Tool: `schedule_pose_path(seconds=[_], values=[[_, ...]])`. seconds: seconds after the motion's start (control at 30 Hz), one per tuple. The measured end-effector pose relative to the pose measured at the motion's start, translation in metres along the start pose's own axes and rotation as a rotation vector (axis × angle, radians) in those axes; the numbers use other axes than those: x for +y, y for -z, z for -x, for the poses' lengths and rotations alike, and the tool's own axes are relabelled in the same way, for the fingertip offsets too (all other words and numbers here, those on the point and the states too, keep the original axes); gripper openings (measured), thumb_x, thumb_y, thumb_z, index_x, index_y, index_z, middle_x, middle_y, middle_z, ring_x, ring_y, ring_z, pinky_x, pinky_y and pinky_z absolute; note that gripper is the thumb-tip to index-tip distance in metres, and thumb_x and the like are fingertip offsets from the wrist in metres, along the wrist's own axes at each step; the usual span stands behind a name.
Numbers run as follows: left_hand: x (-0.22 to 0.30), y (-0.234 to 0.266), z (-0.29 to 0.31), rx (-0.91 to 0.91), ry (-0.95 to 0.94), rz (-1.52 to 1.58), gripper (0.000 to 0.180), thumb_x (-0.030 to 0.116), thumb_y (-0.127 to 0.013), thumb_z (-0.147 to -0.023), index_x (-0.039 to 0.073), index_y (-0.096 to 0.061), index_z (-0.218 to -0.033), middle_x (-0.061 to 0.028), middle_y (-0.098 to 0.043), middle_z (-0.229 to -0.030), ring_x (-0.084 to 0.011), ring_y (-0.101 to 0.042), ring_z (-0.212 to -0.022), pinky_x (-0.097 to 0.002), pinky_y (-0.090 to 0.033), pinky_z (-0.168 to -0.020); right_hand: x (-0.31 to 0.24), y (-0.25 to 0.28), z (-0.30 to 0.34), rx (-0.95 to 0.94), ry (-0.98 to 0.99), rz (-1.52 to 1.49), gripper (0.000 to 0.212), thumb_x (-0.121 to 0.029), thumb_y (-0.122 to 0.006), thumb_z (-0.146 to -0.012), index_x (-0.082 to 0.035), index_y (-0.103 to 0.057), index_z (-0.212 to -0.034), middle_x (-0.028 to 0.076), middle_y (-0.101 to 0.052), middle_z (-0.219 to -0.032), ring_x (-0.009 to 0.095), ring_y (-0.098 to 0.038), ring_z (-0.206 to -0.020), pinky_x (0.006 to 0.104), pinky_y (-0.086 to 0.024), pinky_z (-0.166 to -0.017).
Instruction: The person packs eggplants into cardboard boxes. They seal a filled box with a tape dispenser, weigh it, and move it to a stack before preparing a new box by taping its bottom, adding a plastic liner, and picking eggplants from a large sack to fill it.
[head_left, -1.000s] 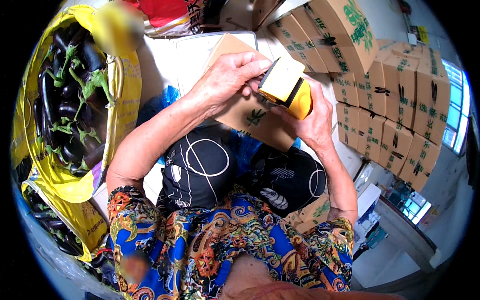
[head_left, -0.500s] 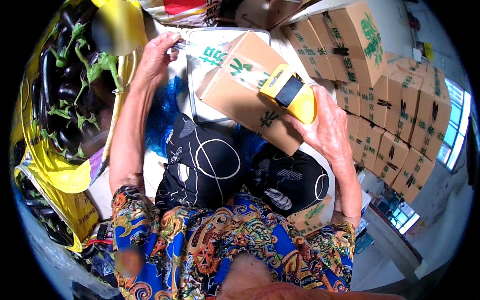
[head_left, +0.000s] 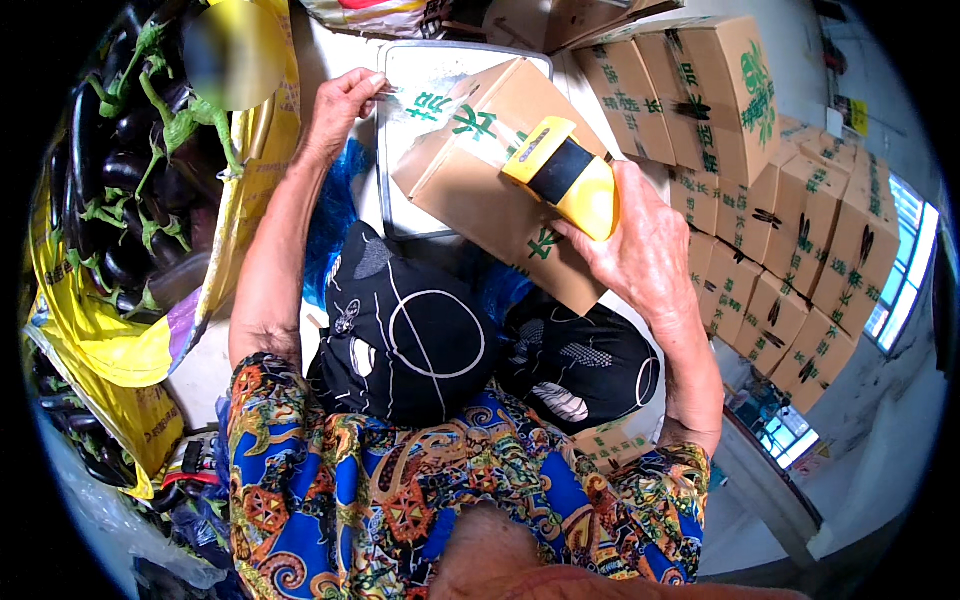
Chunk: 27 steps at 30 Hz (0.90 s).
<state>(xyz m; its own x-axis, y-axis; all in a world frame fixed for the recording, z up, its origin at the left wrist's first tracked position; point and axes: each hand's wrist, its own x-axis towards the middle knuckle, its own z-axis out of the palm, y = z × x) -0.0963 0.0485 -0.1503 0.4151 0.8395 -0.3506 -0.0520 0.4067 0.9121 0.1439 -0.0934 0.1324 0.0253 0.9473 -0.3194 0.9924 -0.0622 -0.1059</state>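
A carton (head_left: 500, 185) with green print lies at a slant on a pale, grey-rimmed platform (head_left: 395, 215) in front of me. My right hand (head_left: 640, 240) is wrapped round a yellow tape dispenser (head_left: 565, 178) with a dark band, held against the carton's top. Shiny clear tape shows on the carton to the left of the dispenser. At the carton's far left, my left hand (head_left: 345, 105) pinches something thin and clear that looks like a tape end. Exactly how it joins the carton is hard to make out.
Yellow sacks (head_left: 110, 350) of eggplants (head_left: 120, 170) stand on my left. Stacked cartons (head_left: 790, 220) rise on the right, and another carton (head_left: 615, 445) sits by my right knee. Blue plastic (head_left: 340, 220) lies beside the platform. A printed sack (head_left: 375, 18) is at the far side.
My right hand has moved the tape dispenser slightly left along the carton. My left hand has come a little to the right, nearer the carton. The view has shifted slightly.
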Motion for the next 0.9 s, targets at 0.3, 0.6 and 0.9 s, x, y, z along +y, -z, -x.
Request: schedule_pose_path(seconds=[0.3, 0.6, 0.9], values=[[-0.062, -0.043, -0.007, -0.029, 0.037, -0.096, 0.027, 0.03, -0.063, -0.09, 0.004, -0.066, -0.085, 0.0028, -0.055, -0.068, -0.008, -0.048, -0.066, -0.025, -0.042, -0.063, -0.004, -0.011, -0.006, -0.002, -0.011, 0.019, 0.052, -0.033, -0.077, -0.073, -0.001, -0.047, -0.102, 0.019, -0.061, -0.083, 0.036, -0.065, -0.071, 0.0447, -0.053, -0.059], [-0.04, -0.06, 0.001, -0.095, -0.179, -0.443, 0.023, 0.025, -0.051, -0.095, 0.002, -0.053, -0.093, -0.0212, -0.064, -0.086, -0.0408, -0.061, -0.083, -0.0449, -0.049, -0.074, -0.001, -0.021, -0.003, 0.114, -0.008, -0.072, 0.055, -0.031, -0.082, -0.069, -0.004, -0.053, -0.107, 0.018, -0.064, -0.088, 0.035, -0.065, -0.078, 0.0425, -0.053, -0.066], [-0.031, -0.069, -0.048, 0.114, -0.33, -0.341, 0.034, 0.029, -0.048, -0.096, 0.002, -0.056, -0.114, -0.0196, -0.061, -0.099, -0.037, -0.055, -0.1, -0.045, -0.044, -0.09, 0.001, -0.028, 0.001, 0.216, 0.047, -0.127, 0.055, -0.024, -0.084, -0.064, -0.002, -0.056, -0.107, 0.015, -0.062, -0.085, 0.032, -0.066, -0.075, 0.0384, -0.053, -0.064]])
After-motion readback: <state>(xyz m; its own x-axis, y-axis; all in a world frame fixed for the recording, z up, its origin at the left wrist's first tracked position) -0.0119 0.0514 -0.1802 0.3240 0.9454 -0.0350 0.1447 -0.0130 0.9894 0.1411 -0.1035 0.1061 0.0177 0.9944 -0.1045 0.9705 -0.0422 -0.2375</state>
